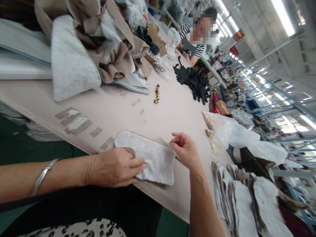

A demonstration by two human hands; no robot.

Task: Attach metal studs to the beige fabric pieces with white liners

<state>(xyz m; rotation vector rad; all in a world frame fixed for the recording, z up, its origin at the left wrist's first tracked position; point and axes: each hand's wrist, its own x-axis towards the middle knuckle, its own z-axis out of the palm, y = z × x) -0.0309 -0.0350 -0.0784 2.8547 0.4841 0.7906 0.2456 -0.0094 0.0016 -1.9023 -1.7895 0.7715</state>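
A pale grey fuzzy fabric piece (153, 154) with rounded corners lies at the table's near edge. My left hand (120, 167) grips its left part, fingers pressed together over the cloth, and a bit of brown ribbed fabric shows beside the knuckles. A small dark spot is on the piece by my fingertips. Just past its upper right corner, my right hand (184, 149) is raised with thumb and forefinger pinched together. Whatever is in that pinch is too small to make out. A short row of gold-coloured metal pieces (157, 93) sits farther up the table.
Brown and grey fabric pieces (76, 59) are heaped at the left. Black strips (192, 80) lie toward the back. Clear plastic bags (232, 131) and stacked grey pieces (244, 204) are on the right. Across the table sits another person (195, 36) in striped sleeves.
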